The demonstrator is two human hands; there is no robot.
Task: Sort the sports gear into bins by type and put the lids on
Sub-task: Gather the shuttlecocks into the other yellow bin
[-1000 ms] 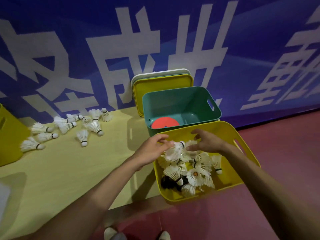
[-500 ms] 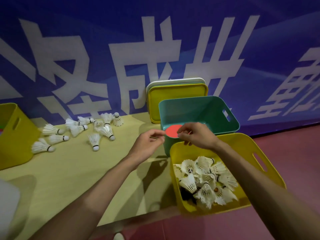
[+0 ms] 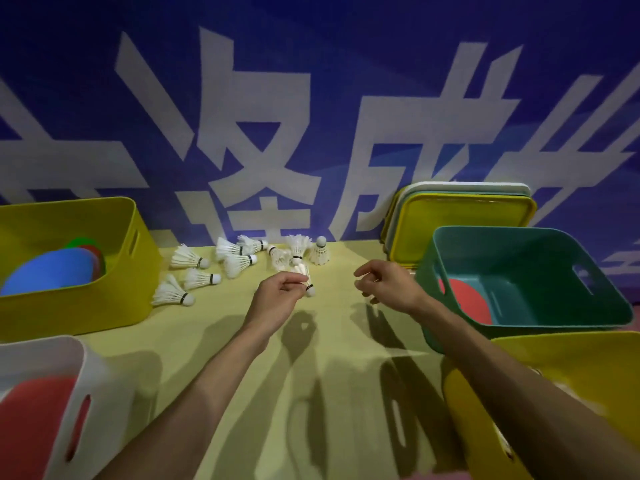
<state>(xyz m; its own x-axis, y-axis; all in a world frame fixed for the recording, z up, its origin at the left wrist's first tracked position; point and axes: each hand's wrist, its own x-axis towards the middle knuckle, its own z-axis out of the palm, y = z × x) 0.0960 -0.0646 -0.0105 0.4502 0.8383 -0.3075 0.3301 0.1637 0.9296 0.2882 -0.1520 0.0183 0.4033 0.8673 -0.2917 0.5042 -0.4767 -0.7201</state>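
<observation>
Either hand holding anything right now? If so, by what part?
Right hand: nothing. Left hand meets a shuttlecock at its feather skirt, just above the cork. Whether its fingers actually pinch it cannot be told.

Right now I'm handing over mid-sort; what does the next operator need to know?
Left hand: fingertips curled at one shuttlecock; grip unclear. Right hand: loosely curled, empty, above the table.
Several loose shuttlecocks lie on the table. Teal bin holds a red disc; lids lean stacked on the wall behind it.
Done: red disc binned. Left: bin the shuttlecocks, fit all lids.
</observation>
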